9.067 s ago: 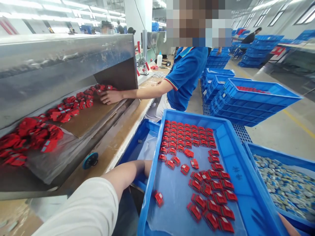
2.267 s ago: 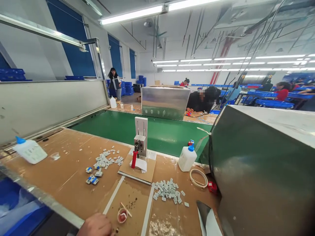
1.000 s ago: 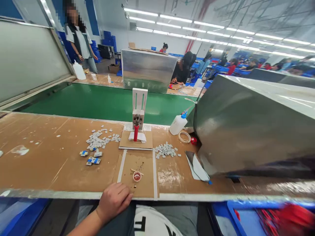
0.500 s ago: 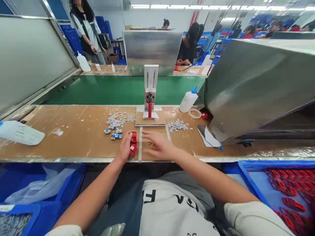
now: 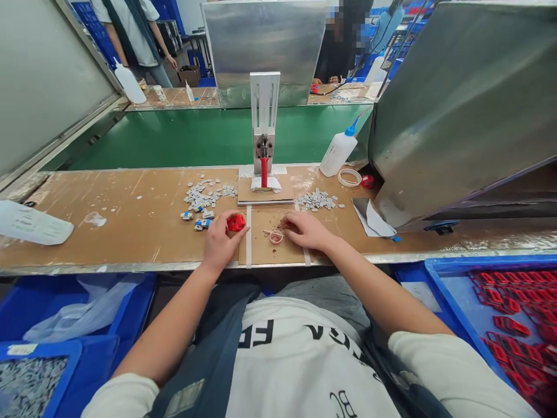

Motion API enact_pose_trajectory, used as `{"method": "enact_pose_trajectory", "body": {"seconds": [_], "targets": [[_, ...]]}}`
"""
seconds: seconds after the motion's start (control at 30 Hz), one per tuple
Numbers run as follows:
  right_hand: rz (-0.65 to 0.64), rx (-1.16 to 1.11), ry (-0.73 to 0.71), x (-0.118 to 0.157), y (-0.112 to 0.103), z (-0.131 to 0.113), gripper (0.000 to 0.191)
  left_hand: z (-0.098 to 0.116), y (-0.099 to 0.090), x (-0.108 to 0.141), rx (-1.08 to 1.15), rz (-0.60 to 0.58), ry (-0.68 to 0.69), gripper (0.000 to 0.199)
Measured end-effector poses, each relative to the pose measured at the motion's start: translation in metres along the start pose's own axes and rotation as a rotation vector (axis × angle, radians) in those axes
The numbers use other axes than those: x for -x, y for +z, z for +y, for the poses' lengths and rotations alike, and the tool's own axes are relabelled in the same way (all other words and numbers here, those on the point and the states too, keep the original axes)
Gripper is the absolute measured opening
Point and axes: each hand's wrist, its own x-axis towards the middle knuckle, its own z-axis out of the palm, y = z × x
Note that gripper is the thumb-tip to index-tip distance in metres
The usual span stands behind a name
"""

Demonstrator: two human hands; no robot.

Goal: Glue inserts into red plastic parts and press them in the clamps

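My left hand (image 5: 221,241) is closed around a red plastic part (image 5: 236,222), held between thumb and fingers just above the table. To the right, my right hand (image 5: 307,229) is low over the table with its fingers bent together. Its fingertips are beside a small round dish (image 5: 275,237) with a thin stick at its edge; whether they pinch anything is too small to make out. Left of my left hand lie a few blue-and-white pieces (image 5: 202,224). Small grey pieces (image 5: 317,200) are scattered beyond my right hand, and another pile of grey pieces (image 5: 204,193) lies at the left.
A clamp fixture (image 5: 264,145) with a red handle stands ahead on a board. Behind is a green belt (image 5: 183,139). A squeeze bottle (image 5: 338,154) and tape roll (image 5: 349,177) stand right of it. Blue trays (image 5: 452,325) with red parts sit at lower right.
My right hand has come away from the left and lowered beside the small dish, its fingers now bent. The red part has been turned in my left hand. The view has tipped downward.
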Motion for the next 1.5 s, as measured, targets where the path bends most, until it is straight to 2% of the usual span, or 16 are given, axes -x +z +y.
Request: {"method": "enact_pose_trajectory", "body": {"seconds": [0.13,0.27,0.37,0.47,0.53,0.67,0.8,0.9,1.03,1.2,1.27,1.37,1.5], "targets": [[0.055,-0.009,-0.042,0.014,0.018,0.007,0.010,0.017,0.019,0.022,0.346,0.060,-0.200,0.043],[0.055,0.037,0.027,0.005,0.029,0.005,0.011,0.020,0.031,0.032,0.496,0.050,-0.275,0.047],[0.141,0.007,0.136,0.000,0.029,0.005,0.015,0.018,0.031,0.031,0.530,0.053,-0.305,0.050],[0.266,-0.139,0.215,0.006,0.015,0.002,0.015,0.015,0.031,0.028,0.515,0.028,-0.321,0.048],[0.289,-0.220,0.195,0.016,0.000,-0.003,0.016,0.014,0.033,0.026,0.507,-0.018,-0.318,0.044],[0.237,-0.204,0.045,0.034,-0.028,-0.020,0.019,0.014,0.041,0.020,0.520,-0.042,-0.295,0.039],[0.112,-0.108,-0.068,0.037,-0.039,-0.029,0.027,0.015,0.047,0.017,0.513,-0.044,-0.311,0.039],[0.016,-0.084,-0.102,0.032,-0.035,-0.027,0.033,0.015,0.045,0.020,0.467,-0.091,-0.305,0.041],[-0.031,-0.249,-0.120,0.024,-0.023,-0.024,0.031,0.018,0.041,0.024,0.410,-0.131,-0.323,0.047],[-0.046,-0.552,0.063,0.016,-0.004,-0.025,0.027,0.026,0.041,0.023,0.412,-0.075,-0.358,0.050],[-0.017,-0.604,0.119,0.014,0.002,-0.025,0.027,0.026,0.040,0.022,0.463,-0.080,-0.366,0.049],[0.112,-0.584,0.117,0.013,0.007,-0.023,0.030,0.023,0.036,0.022,0.511,-0.116,-0.362,0.043],[0.255,-0.563,0.126,0.015,0.011,-0.019,0.035,0.020,0.034,0.022,0.636,-0.132,-0.358,0.053]]}}
